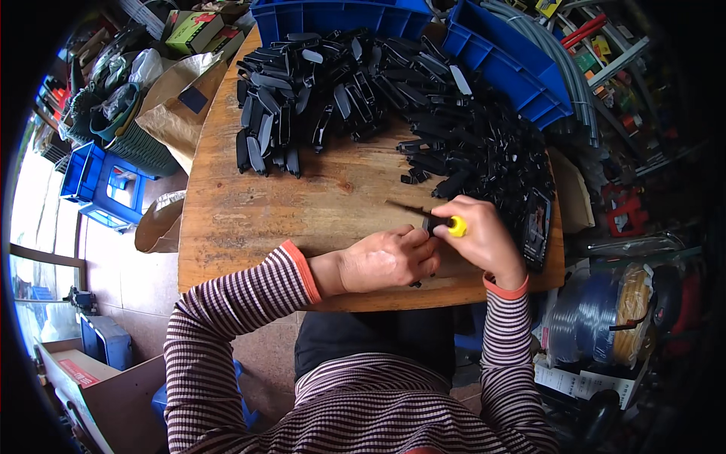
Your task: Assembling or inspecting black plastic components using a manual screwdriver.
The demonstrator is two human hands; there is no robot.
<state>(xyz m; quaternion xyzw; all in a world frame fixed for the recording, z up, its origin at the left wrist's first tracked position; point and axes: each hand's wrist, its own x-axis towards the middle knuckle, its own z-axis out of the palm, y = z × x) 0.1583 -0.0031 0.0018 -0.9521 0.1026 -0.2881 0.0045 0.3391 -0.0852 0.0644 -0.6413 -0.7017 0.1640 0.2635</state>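
Observation:
My right hand (pixel 480 233) is closed around a screwdriver-like tool with a yellow handle end (pixel 457 226). Its thin dark shaft (pixel 404 206) points to the left, above the bare wood. Close beside it, my left hand (pixel 389 259) has its fingers curled shut near the table's front edge. A small dark piece shows between the two hands, but my fingers hide most of it. Beyond them lies a big heap of long black plastic parts (pixel 344 98). Smaller black pieces (pixel 499 163) are piled toward the right.
The wooden table (pixel 249 219) carries the heap, with a phone-like dark slab (pixel 536 227) at its right edge. Blue bins (pixel 514 64) stand along the far side. Brown paper bags (pixel 174 106) and a blue crate (pixel 102 181) are at the left; wire spools (pixel 597 314) sit right.

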